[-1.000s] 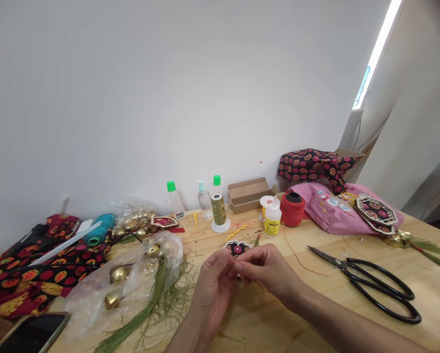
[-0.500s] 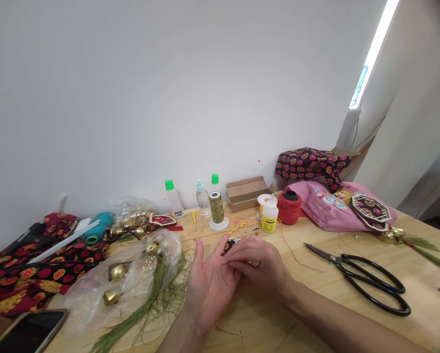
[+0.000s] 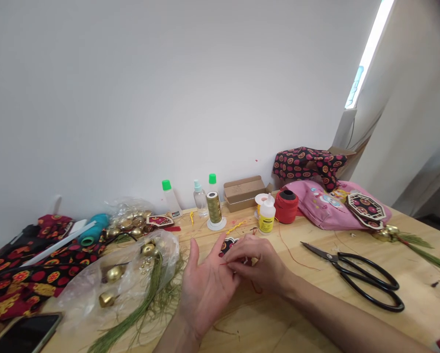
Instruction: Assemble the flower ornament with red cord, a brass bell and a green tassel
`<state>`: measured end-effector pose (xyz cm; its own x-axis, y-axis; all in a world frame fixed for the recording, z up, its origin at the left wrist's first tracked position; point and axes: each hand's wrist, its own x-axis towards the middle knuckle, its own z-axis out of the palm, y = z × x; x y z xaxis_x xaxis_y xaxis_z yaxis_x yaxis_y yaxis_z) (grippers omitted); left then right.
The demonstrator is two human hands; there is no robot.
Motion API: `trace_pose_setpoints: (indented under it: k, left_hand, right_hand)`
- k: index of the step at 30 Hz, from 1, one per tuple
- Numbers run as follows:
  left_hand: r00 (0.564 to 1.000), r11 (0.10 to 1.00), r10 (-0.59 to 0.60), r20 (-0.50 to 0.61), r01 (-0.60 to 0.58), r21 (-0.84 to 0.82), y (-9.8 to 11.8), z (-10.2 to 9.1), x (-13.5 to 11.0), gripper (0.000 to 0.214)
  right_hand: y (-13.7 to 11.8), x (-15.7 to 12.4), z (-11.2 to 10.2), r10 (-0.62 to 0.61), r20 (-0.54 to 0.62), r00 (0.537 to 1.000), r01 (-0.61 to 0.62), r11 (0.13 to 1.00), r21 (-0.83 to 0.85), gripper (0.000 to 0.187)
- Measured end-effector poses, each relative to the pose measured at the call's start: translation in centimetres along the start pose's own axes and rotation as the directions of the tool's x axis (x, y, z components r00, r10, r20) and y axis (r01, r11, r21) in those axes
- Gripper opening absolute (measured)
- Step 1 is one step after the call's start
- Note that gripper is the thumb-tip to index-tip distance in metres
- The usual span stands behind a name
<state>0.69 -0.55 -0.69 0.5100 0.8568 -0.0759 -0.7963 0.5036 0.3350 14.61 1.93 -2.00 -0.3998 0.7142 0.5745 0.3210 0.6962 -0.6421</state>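
Observation:
My left hand (image 3: 204, 287) is held palm up over the wooden table (image 3: 315, 294), fingers stretched out and apart. My right hand (image 3: 258, 264) lies across its fingertips, fingers pinched on a thin red thread (image 3: 255, 287) that hangs down below it. A small black and red patterned ornament (image 3: 229, 243) lies on the table just behind both hands, partly hidden by them. A loose red thread (image 3: 297, 260) trails from the red spool (image 3: 286, 206) toward my right hand.
Black scissors (image 3: 359, 279) lie at the right. A glue bottle (image 3: 267, 215), gold thread spool (image 3: 214, 210) and cardboard box (image 3: 245, 192) stand behind. A plastic bag with brass bells (image 3: 124, 274) and green tassels sits left, with patterned fabric (image 3: 32, 274) and a phone (image 3: 21, 333).
My left hand went from pinching with the right to opening flat, palm up. My right hand now pinches the red thread over the left fingers. The view shifted slightly right.

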Motion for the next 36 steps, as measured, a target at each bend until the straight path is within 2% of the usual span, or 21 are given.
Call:
trace_pose_setpoints:
  k: [4, 7, 10, 12, 15, 18, 22, 25, 29, 36]
  left_hand:
    - [1.0, 0.999, -0.011, -0.015, 0.012, 0.042, 0.2, -0.3, 0.3, 0.062]
    - [0.993, 0.991, -0.007, -0.122, 0.023, 0.129, 0.0, -1.0, 0.7, 0.042]
    - [0.96, 0.973, 0.002, -0.28, 0.063, 0.222, -0.5, -1.7, 0.9, 0.019]
    - [0.946, 0.965, -0.003, -0.325, 0.088, 0.247, -0.9, -1.9, 0.9, 0.015]
    - [0.952, 0.975, -0.002, -0.305, 0.069, 0.209, -1.1, -2.3, 0.7, 0.017]
    - [0.957, 0.987, 0.0, -0.289, 0.046, 0.153, -0.9, -2.5, 0.6, 0.02]
    - [0.963, 0.992, 0.009, -0.271, 0.026, 0.126, -0.8, -2.4, 0.8, 0.02]
    - [0.966, 0.994, 0.048, -0.253, -0.02, 0.11, -0.8, -2.3, 0.9, 0.019]
    - [0.962, 0.995, 0.077, -0.262, -0.058, 0.079, -0.7, -2.2, 1.2, 0.02]
    - [0.954, 0.994, 0.105, -0.282, -0.092, 0.06, -1.1, -2.1, 1.2, 0.026]
  right_hand:
    - [0.0, 0.0, 0.1, 0.144, -0.037, 0.989, -0.139, 0.982, 0.129, 0.008]
    - [0.1, 0.1, -0.2, 0.225, -0.117, 0.967, -0.196, 0.956, 0.216, 0.007]
    - [0.1, 0.2, -0.7, 0.193, -0.192, 0.962, -0.149, 0.963, 0.223, 0.007]
    - [0.1, 0.3, -0.9, 0.132, -0.197, 0.972, -0.096, 0.979, 0.182, 0.006]
    - [0.1, 0.3, -0.8, 0.045, -0.175, 0.983, -0.022, 0.991, 0.128, 0.004]
    - [0.2, 0.2, -0.6, 0.016, -0.166, 0.986, 0.003, 0.994, 0.111, 0.003]
    - [-0.4, 0.3, -0.7, 0.088, -0.16, 0.983, -0.051, 0.974, 0.219, 0.002]
    - [-1.0, 0.3, -0.9, 0.146, -0.202, 0.968, -0.086, 0.957, 0.278, 0.004]
    - [-1.4, 0.0, -0.7, 0.124, -0.293, 0.948, -0.08, 0.984, 0.159, 0.008]
    - [-1.3, -0.3, 0.0, 0.02, -0.308, 0.951, -0.04, 0.998, -0.056, 0.009]
